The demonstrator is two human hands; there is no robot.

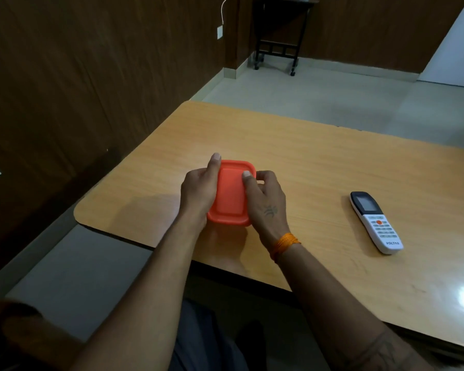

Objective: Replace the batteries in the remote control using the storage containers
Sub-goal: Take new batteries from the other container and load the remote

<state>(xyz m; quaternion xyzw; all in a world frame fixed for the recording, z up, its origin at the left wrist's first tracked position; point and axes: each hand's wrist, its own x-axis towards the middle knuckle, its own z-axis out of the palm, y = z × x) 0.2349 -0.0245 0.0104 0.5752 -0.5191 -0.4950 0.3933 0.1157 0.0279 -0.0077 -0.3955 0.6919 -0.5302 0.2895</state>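
A small storage container with an orange lid (pixel 230 195) stands on the wooden table (pixel 319 167), near its left front corner. My left hand (pixel 198 192) grips its left side, thumb stretched along the lid's edge. My right hand (pixel 265 202) holds the right side, with the thumb pressed on top of the lid and the fingers curled round the far right corner. The lid is on and hides the contents. A white remote control (pixel 375 222) with a dark screen lies face up on the table, well to the right of the container.
A dark wood-panelled wall runs along the left of the table. Beyond the table's far edge is pale floor, with a black wheeled stand (pixel 277 36) against the back wall. My lap is below the table's near edge.
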